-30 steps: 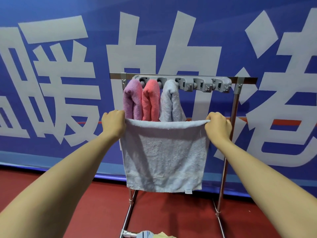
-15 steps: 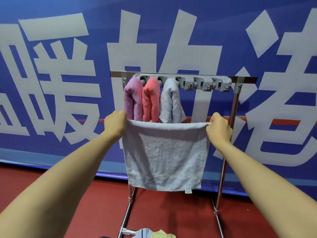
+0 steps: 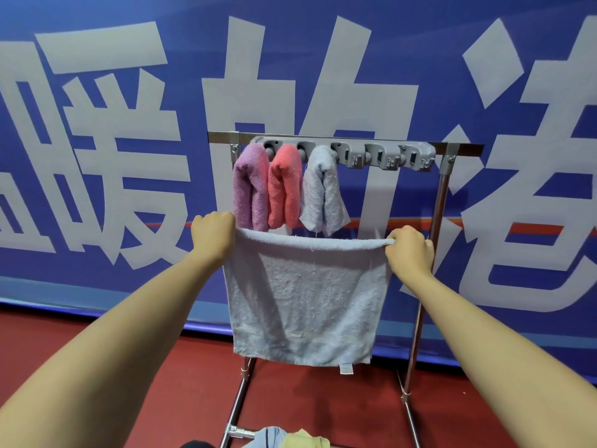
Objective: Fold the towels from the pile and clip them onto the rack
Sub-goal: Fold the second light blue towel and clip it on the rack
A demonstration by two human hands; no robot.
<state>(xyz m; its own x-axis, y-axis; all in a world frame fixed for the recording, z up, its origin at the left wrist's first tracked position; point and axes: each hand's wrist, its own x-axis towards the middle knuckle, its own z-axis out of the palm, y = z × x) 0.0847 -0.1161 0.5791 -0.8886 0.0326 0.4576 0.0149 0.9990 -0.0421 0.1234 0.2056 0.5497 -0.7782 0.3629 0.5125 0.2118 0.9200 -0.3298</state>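
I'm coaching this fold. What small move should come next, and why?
Probably bring the right hand across to the left hand, halving the light blue towel. It hangs wide, while the three clipped towels are narrow folds.

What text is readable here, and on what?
"暖" on the blue banner, white, cut off at the left edge.
"的" on the same banner, partly hidden behind the rack.
One further white character at the right edge, cropped, not readable for certain.
Tag on the hem of the held towel: no print can be made out.
Clip strip: no lettering visible.
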